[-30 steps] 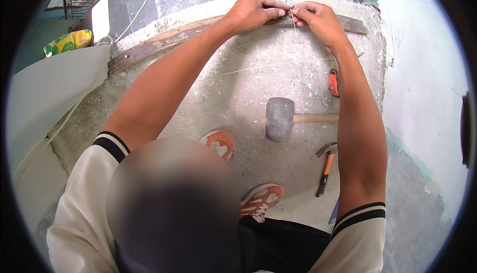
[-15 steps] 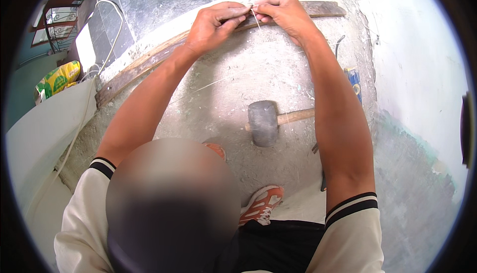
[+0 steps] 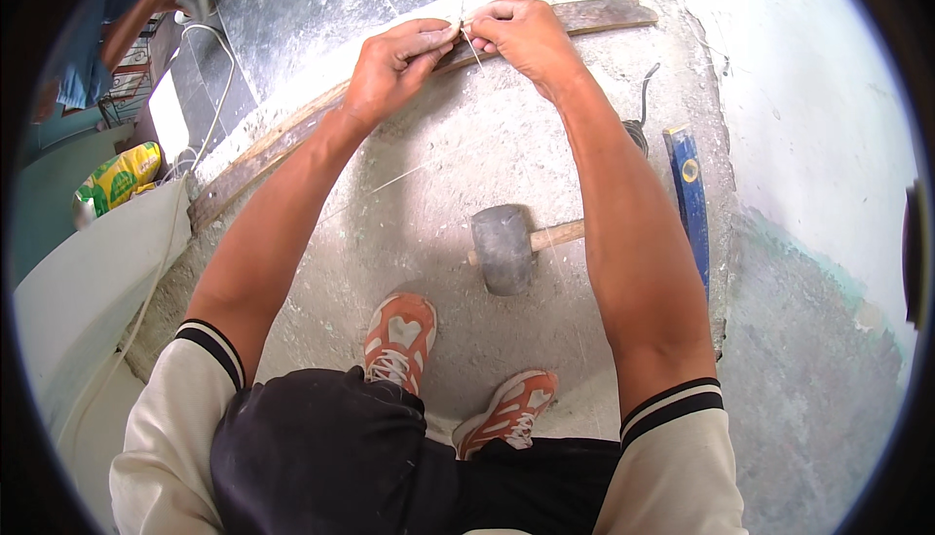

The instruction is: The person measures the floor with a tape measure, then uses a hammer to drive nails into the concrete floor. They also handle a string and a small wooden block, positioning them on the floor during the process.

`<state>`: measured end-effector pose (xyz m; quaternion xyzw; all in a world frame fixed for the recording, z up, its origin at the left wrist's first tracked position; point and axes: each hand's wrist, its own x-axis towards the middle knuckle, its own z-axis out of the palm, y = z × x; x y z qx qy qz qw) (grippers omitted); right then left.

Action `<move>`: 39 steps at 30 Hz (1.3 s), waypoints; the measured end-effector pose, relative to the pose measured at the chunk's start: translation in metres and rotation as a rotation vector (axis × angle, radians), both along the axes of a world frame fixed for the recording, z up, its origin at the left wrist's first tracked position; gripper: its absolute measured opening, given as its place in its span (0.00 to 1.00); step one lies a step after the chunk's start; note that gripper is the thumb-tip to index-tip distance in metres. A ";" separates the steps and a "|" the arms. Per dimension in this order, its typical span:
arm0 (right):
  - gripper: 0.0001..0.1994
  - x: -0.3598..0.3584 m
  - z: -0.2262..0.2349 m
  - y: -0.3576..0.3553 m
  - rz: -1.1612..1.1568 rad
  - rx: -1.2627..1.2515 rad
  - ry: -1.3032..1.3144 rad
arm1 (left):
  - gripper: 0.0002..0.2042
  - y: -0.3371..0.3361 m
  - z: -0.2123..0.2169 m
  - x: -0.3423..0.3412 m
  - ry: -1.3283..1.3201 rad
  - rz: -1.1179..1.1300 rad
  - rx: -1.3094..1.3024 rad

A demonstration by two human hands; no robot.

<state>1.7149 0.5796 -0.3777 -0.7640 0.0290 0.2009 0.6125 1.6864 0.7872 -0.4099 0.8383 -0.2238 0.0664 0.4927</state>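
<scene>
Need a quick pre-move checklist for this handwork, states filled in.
1. String held: ok. Left hand and right hand meet, fingertips closed at the thin string.
2. String fastened: cannot tell; fingers hide the spot.
3. Mallet away from both hands: ok, lying on the floor.
4. Mallet handle in full view: not ok; the right forearm covers its far end.
5. Orange shoes off the mallet: ok, apart from it.
6. Blue level away from both hands: ok, beyond the right forearm.

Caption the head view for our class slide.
Left hand and right hand hold a string over a wooden board; a mallet lies nearby.
</scene>
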 end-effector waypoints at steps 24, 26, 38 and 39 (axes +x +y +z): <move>0.06 -0.001 0.000 0.001 -0.030 -0.022 0.019 | 0.12 0.000 0.001 -0.002 0.060 0.006 0.045; 0.07 -0.001 0.001 0.002 -0.023 -0.028 0.039 | 0.12 0.001 0.001 -0.002 0.067 0.007 0.043; 0.07 -0.003 0.006 0.003 -0.011 -0.037 0.052 | 0.12 0.002 0.001 -0.002 0.094 -0.003 0.027; 0.07 -0.003 0.006 0.001 0.005 -0.025 0.054 | 0.12 0.002 0.001 -0.002 0.095 -0.008 0.023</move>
